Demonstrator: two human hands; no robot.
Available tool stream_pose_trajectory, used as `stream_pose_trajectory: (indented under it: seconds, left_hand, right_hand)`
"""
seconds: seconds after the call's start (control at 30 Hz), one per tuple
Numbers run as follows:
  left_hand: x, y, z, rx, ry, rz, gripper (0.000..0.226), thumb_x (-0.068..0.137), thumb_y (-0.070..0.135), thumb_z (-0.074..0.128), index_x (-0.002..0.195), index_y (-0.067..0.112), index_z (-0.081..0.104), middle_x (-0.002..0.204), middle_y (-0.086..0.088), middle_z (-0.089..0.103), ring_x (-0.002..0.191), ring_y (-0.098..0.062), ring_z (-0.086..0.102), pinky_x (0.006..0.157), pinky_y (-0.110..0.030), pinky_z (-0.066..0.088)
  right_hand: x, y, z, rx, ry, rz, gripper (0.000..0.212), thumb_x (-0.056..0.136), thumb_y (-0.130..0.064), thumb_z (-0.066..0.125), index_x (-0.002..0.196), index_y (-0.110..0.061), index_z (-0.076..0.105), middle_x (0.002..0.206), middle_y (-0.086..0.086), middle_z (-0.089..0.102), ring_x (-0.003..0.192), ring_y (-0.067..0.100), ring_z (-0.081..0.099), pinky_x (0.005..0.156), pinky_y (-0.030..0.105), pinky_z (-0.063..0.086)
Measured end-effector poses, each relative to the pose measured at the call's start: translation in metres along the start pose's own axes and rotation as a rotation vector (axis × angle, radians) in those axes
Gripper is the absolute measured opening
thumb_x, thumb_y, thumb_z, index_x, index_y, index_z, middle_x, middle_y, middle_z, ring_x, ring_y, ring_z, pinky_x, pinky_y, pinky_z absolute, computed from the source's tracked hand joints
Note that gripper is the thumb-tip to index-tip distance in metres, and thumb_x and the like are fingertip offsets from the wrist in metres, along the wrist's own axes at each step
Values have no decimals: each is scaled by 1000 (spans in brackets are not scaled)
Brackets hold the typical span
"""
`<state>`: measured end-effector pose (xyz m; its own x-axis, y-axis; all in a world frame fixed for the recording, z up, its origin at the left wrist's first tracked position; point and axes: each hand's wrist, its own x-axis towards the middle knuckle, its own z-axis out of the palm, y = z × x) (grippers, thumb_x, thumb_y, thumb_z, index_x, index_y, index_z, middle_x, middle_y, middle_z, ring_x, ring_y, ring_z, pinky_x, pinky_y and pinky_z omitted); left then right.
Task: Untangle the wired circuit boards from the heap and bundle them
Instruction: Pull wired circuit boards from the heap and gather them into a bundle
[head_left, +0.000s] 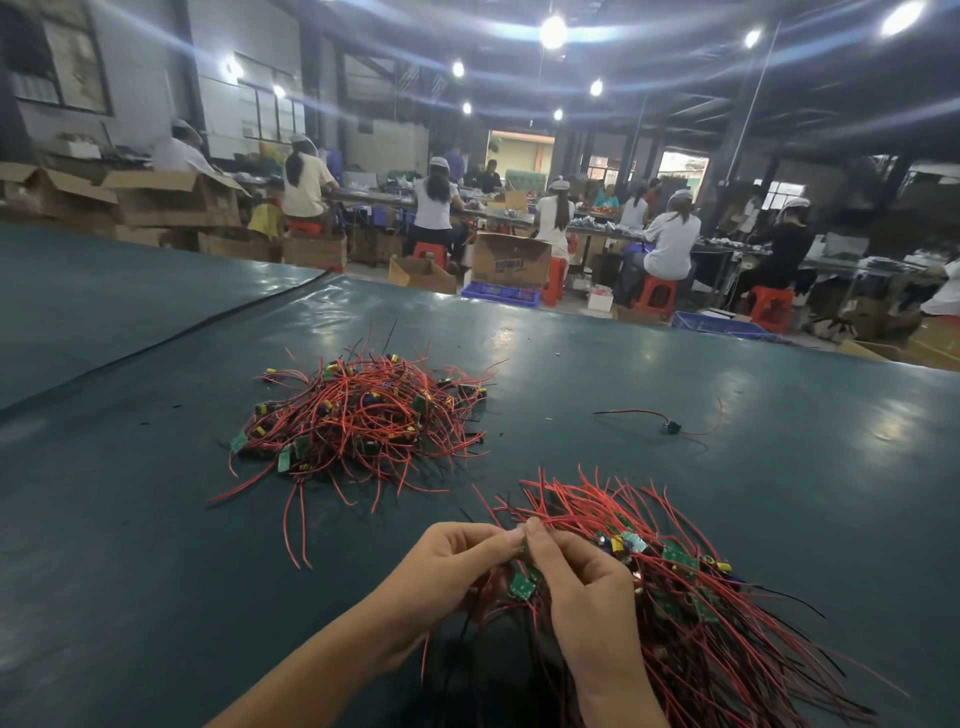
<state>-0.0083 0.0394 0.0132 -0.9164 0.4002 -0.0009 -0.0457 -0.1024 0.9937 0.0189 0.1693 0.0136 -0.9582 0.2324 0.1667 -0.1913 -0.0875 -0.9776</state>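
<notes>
Nearest, at 6 o'clock: left hand (457, 566) and right hand (587, 592), fingertips meeting, each grip closed in a pinch on the near end of the sorted bundle of red-and-black-wired green circuit boards (685, 582). The bundle fans from the hands toward 4 o'clock, long axis running 11 to 5, with the right hand nearer.

Next out, at 11 o'clock and well apart: tangled heap of red-wired boards (358, 415). The left hand is nearer and nothing lies between.

At 1 o'clock: one stray wired board (670, 427).

Dark teal covered bench (156, 519) carries all.

Farthest, at 12 o'clock: seated workers (670, 244), cardboard boxes (511, 260), red stools (657, 293).
</notes>
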Motion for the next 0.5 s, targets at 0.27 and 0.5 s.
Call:
stream_pose_trajectory:
  seconds: [0.27, 0.5]
  left_hand:
    - [-2, 4, -3, 45, -76, -29, 38, 80, 49, 63, 85, 12, 72, 54, 2, 51, 47, -8, 40, 48, -17, 36]
    - [-4, 9, 0, 84, -105, -14, 28, 83, 42, 59, 69, 21, 72, 53, 4, 52, 47, -6, 40, 49, -17, 34]
  right_hand:
    - [0, 2, -2, -89, 18, -9, 27, 88, -16, 67, 69, -31, 79, 72, 0, 75, 70, 9, 71, 65, 16, 54]
    - [2, 8, -1, -49, 82, 24, 29, 89, -12, 67, 64, -22, 77, 67, 4, 73, 65, 10, 70, 63, 15, 53]
